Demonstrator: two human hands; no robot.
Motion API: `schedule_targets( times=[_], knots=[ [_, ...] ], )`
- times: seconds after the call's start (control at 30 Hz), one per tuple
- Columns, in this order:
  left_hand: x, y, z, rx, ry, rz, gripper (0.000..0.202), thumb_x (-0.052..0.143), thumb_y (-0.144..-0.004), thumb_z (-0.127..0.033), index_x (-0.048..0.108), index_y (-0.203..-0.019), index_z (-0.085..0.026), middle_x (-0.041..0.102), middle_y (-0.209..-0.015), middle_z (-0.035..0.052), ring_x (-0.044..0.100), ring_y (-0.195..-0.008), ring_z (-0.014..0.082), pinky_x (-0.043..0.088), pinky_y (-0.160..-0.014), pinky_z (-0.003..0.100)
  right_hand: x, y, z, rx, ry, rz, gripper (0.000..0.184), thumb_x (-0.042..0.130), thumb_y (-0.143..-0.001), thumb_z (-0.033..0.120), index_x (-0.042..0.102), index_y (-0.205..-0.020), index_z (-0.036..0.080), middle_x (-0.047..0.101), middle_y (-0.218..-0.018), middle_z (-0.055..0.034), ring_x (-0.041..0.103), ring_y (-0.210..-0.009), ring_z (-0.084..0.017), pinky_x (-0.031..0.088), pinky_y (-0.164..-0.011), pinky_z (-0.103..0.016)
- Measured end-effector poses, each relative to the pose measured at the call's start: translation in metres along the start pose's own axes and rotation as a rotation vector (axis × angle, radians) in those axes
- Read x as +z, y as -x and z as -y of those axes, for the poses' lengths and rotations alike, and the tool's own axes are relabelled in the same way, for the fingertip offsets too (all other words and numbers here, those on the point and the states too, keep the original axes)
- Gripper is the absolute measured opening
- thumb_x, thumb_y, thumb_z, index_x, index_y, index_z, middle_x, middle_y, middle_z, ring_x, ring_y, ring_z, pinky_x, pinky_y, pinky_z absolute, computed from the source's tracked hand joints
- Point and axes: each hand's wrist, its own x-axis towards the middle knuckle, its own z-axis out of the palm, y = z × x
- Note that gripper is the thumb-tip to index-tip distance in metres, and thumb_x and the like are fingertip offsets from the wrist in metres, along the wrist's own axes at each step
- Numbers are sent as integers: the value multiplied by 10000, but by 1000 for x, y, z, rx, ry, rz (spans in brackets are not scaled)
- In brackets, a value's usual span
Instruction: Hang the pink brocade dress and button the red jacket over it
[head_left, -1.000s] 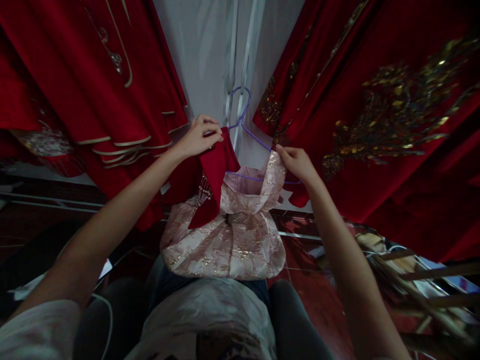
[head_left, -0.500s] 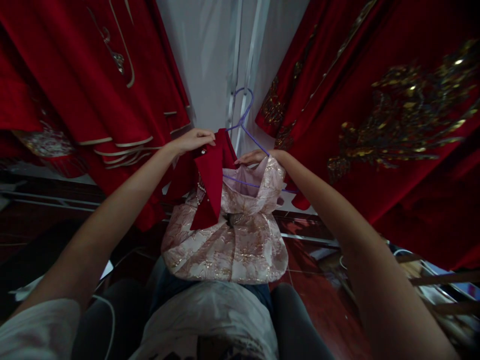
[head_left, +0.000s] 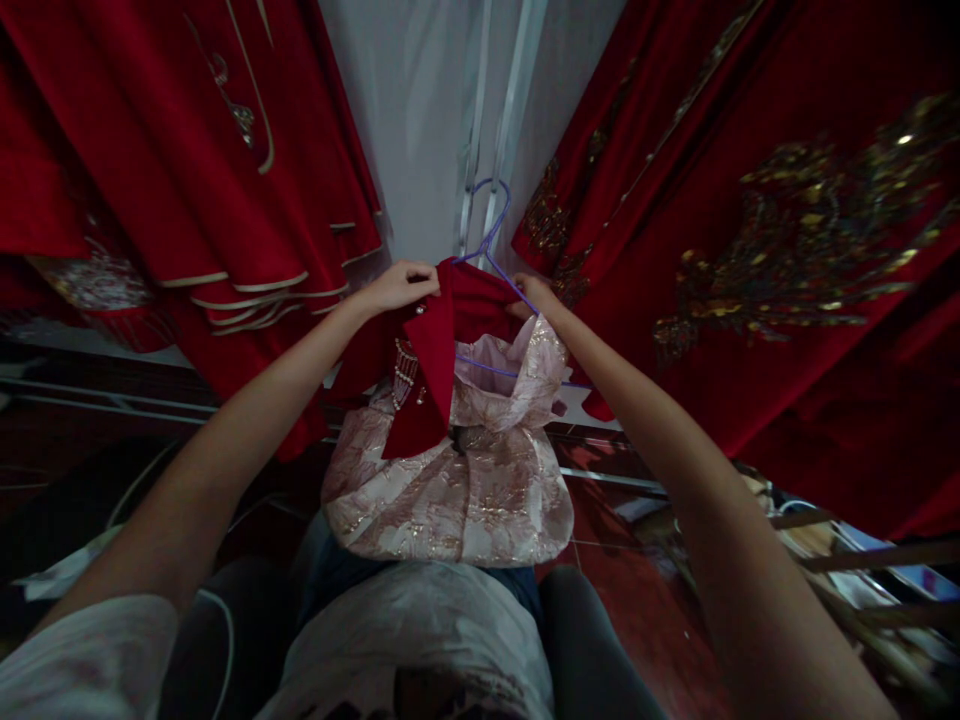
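Observation:
A purple wire hanger (head_left: 495, 225) carries a pale pink dress with gold brocade (head_left: 480, 490), whose skirt part bulges out in front of my body. Over the dress's left shoulder lies a red garment (head_left: 431, 390) with a collar flap and beaded trim. My left hand (head_left: 409, 285) is closed on the red cloth at its left upper edge. On the other side, my right hand (head_left: 534, 292) pinches the red cloth beside the hanger's sloping right arm. Between both hands the red cloth stretches behind the dress's neckline.
Long red garments (head_left: 247, 200) with cream piping hang at the left. More red garments with gold sequins (head_left: 810, 230) hang at the right. Behind the hanger stand metal uprights (head_left: 514, 100) before a pale wall. A wooden rack with several items (head_left: 847, 560) stands lower right.
My right hand has moved up and to the right, from inside the neckline to the hanger's arm, drawing the red cloth across. My left hand has shifted slightly right.

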Motion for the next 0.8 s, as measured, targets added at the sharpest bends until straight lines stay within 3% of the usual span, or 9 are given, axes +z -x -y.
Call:
schedule_targets(
  times=[0.07, 0.17, 0.33, 0.43, 0.5, 0.67, 0.73, 0.8],
  knots=[
    [5, 1, -1, 41, -43, -70, 174, 569, -695, -284, 569, -585, -148, 559, -628, -7, 515, -645, 113, 408, -681, 249, -7, 0, -8, 122, 79, -84, 237, 622, -612, 115, 592, -840, 173, 572, -699, -18, 550, -687, -190, 427, -643, -304],
    [11, 3, 0, 87, -113, -149, 147, 576, -687, -246, 570, -579, -146, 544, -630, -12, 509, -650, 113, 410, -709, 259, -27, 11, -25, 194, 181, -240, 293, 554, -612, 76, 586, -881, 187, 603, -792, -43, 553, -746, -195, 419, -685, -300],
    [21, 6, 5, 135, -256, -227, 115, 589, -693, -258, 603, -654, -151, 517, -674, -11, 492, -675, 126, 414, -731, 274, -76, 50, -55, 154, 245, -253, 279, 505, -590, 30, 575, -825, 163, 604, -802, -77, 516, -714, -177, 402, -654, -293],
    [26, 10, 4, 130, -330, -253, 117, 589, -709, -268, 615, -691, -155, 490, -692, -8, 485, -681, 135, 420, -728, 283, -100, 77, -51, 147, 314, -276, 289, 513, -599, 17, 583, -826, 181, 597, -864, -100, 527, -769, -205, 407, -694, -330],
    [28, 12, 2, 116, -368, -257, 120, 587, -718, -273, 619, -711, -158, 480, -709, -3, 487, -690, 144, 426, -739, 297, -107, 92, -40, 181, 357, -196, 297, 546, -601, 6, 580, -830, 193, 595, -832, -90, 526, -727, -203, 404, -673, -338],
    [30, 17, -2, 71, -440, -250, 115, 588, -731, -277, 616, -747, -167, 474, -755, 15, 514, -749, 183, 431, -791, 346, -91, 116, -10, 211, 169, 119, 312, 729, -623, 204, 507, -841, 213, 584, -694, 0, 524, -596, -154, 396, -575, -282],
    [33, 19, -4, 51, -472, -235, 122, 576, -750, -286, 611, -776, -172, 482, -790, 28, 528, -803, 204, 427, -811, 362, -77, 116, -6, 199, 148, 128, 257, 702, -676, 289, 491, -803, 216, 568, -656, 13, 515, -568, -147, 386, -552, -271],
    [37, 22, -8, 22, -516, -211, 134, 551, -778, -292, 609, -818, -177, 500, -848, 48, 536, -878, 230, 420, -840, 383, -61, 111, -2, 174, 151, 57, 187, 637, -736, 318, 493, -795, 215, 566, -649, 6, 519, -572, -157, 388, -560, -278]
  ],
)
